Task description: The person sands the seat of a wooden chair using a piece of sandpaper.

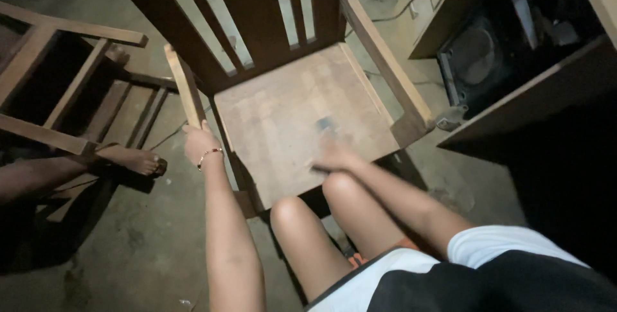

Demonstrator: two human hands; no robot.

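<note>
While the wooden chair (302, 103) sits dead centre in front of the knees, its pale, worn seat looks bare and scuffed, dark slats rising at the back. The left hand (199, 143) is wrapped tight around the end of the left armrest (184, 90). The right hand (335, 156) is blurred on the seat's front edge; its grip can't be read, though a small dark object (326, 123) smears just above it. A speaker (479, 58) fills the open cabinet (527, 103) right. Another chair frame (61, 87) crowds the left, with concrete floor (148, 241) between.

Bare arms, thin bracelet (210, 155) on left wrist, white-and-black shorts (475, 273), bare knees.
</note>
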